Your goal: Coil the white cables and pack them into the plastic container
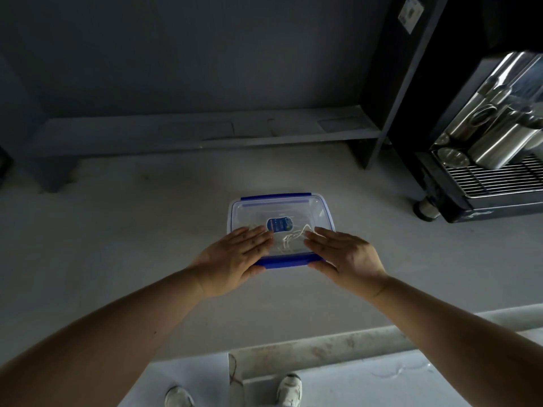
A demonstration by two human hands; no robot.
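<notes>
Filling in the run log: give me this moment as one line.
stage: closing lid | white cables: inside plastic container | lid: on | left hand, right hand: flat on lid | near clip: state unclear

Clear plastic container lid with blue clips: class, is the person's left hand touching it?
Touching. The head view shows the left hand lying flat on the clear lid, thumb at the blue front clip.
</notes>
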